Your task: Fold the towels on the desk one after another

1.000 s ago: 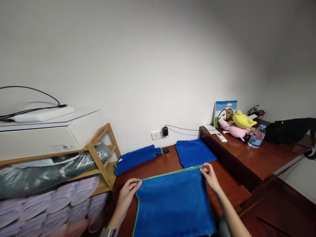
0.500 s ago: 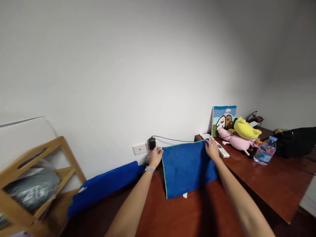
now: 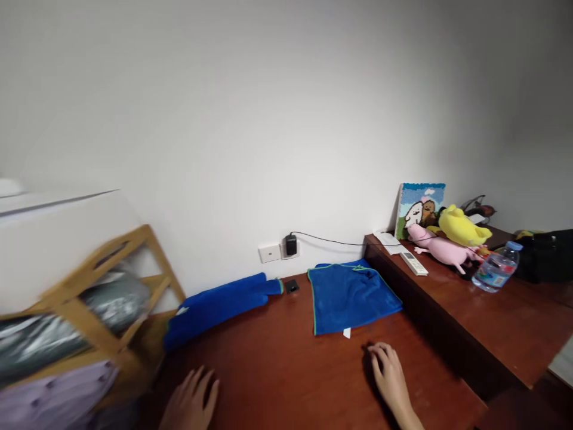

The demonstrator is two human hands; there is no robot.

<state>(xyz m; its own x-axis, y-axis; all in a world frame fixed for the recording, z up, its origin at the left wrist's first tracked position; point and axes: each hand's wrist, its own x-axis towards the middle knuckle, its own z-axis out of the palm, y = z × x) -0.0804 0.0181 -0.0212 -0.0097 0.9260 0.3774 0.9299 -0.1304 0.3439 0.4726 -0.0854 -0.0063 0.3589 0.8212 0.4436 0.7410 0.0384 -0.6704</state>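
A blue cloth (image 3: pixel 351 301) with a green edge and a white tag lies on the brown desk, its far edge rumpled near the wall. Farther left, along the wall, is a second blue cloth (image 3: pixel 224 307), folded into a long strip. My right hand (image 3: pixel 387 373) rests at the desk surface below the first cloth, fingers slightly bent and nothing in it. At the bottom left my left hand (image 3: pixel 192 400) is over the desk with its fingers apart, holding nothing; part of it is cut off by the frame.
Right, a raised surface (image 3: pixel 487 325) bears a remote (image 3: pixel 413 263), pink and yellow plush toys (image 3: pixel 461 227), a water bottle (image 3: pixel 498 267) and a dog picture (image 3: pixel 421 209). A plugged-in adapter (image 3: pixel 290 244) trails a cable. A wooden chair (image 3: pixel 96 322) holding bags stands left.
Both hands have let go of the blue cloth and drawn back toward me, spreading apart. The cloth, held up before, now lies on the desk. The view has shifted left.
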